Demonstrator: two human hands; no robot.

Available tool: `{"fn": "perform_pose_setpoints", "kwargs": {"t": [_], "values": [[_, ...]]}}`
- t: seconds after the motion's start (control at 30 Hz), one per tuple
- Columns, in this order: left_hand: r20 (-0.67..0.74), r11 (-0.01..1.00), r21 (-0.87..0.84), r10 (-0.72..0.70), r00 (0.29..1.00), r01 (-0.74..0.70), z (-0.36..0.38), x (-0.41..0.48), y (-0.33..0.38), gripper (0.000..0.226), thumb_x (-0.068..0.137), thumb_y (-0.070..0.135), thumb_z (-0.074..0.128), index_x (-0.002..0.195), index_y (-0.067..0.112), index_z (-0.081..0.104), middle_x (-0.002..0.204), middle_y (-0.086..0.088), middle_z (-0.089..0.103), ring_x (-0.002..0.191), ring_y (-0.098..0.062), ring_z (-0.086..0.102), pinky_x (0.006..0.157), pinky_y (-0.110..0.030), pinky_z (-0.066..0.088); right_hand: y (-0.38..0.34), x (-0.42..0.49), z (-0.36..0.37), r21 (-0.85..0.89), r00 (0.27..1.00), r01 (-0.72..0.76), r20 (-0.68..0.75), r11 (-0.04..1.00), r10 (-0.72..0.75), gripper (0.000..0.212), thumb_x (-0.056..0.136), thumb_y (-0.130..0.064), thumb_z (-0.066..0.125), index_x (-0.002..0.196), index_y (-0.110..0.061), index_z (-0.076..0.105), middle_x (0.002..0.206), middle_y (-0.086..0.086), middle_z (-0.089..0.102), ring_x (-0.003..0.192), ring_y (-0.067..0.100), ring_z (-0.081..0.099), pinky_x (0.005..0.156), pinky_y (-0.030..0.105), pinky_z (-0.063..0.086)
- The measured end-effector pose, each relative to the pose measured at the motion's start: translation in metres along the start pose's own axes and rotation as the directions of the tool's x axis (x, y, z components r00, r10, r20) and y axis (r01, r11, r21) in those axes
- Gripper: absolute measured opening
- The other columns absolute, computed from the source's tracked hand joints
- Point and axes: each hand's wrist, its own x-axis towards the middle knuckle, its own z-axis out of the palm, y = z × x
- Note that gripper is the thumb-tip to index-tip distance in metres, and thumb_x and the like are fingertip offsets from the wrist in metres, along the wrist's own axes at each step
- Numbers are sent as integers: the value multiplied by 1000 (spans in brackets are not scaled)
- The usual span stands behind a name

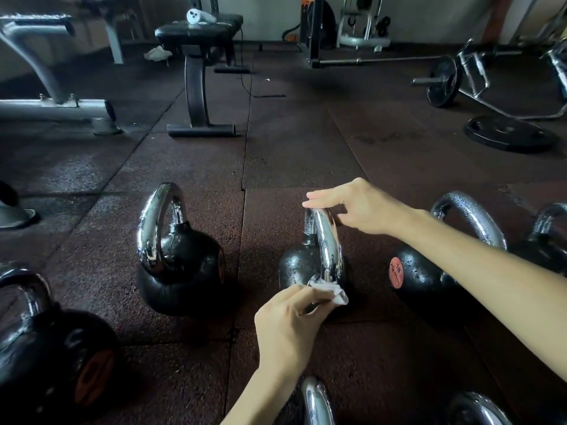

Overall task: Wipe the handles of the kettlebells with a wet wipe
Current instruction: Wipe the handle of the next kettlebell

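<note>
**gym_remote:** what's the wipe doing on your feed?

**me:** I've got the left hand (pixel 288 326) pinching the wet wipe (pixel 329 292) against the near foot of the chrome handle (pixel 326 240). That's the middle kettlebell (pixel 296 266), sat on the rubber floor (pixel 306 148).

**gym_remote:** and the right?

**me:** The right hand (pixel 359 210) rests on top of that same handle, fingers laid out straight, not wrapped. I see a neighbour kettlebell (pixel 184 271) on the left and a red-marked kettlebell (pixel 420 277) on the right.

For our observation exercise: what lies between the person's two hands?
In the head view, the kettlebell handle: the right hand rests on its top, the left hand holds the wipe at its base.
</note>
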Motion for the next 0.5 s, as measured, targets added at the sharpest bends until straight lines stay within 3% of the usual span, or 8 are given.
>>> {"fn": "perform_pose_setpoints", "kwargs": {"t": [0.07,0.17,0.23,0.3,0.37,0.43,0.5], "values": [[26,999,43,-18,1000,17,2,-6,-8,18,75,35,90,87,39,77,95,36,72,86,19,66,68,-15,55,-2,-2,1,34,1000,5,-4,999,-5,75,79,22,52,135,-25,68,148,-5,56,74,-38,45,69,-8,31],[25,997,72,-18,1000,16,1,-10,-15,18,77,34,88,89,40,76,96,39,69,87,17,66,69,-18,55,-7,-6,0,39,1000,17,-6,999,-16,75,79,24,51,137,-22,67,149,-3,55,67,-37,45,66,-8,32],[12,996,88,-1,1000,0,-1,-9,-16,8,82,44,82,88,40,77,92,34,72,81,10,68,66,-21,56,-6,-5,-1,21,1000,13,-16,1000,-13,75,79,24,51,137,-22,67,148,-5,54,66,-36,46,67,-7,33],[2,994,110,-21,1000,20,0,-6,-14,11,82,49,78,85,39,78,85,29,73,74,8,66,63,-21,54,-4,-3,1,-2,1000,22,-21,1000,-23,78,78,22,53,136,-28,68,148,-7,56,89,-33,53,81,-2,41],[-6,993,51,-110,994,111,3,-8,-14,12,75,40,88,82,38,79,84,35,71,74,13,65,64,-15,52,2,0,4,-4,1000,23,-18,1000,-23,80,76,19,55,135,-34,67,147,-10,57,122,-15,53,100,6,42],[-11,970,-28,-243,970,243,7,-10,-17,23,69,30,94,85,39,79,83,39,70,73,14,65,66,-15,52,3,0,5,-21,999,25,-26,999,-25,79,76,18,57,134,-34,67,146,-9,58,127,-12,49,97,-2,33],[-17,958,-49,-283,959,282,9,-12,-20,23,69,28,94,84,39,81,84,35,72,72,11,67,67,-20,54,-1,-1,3,-15,999,17,-34,1000,-18,76,77,19,57,134,-30,68,147,-8,57,117,-25,48,89,-7,29]]}}
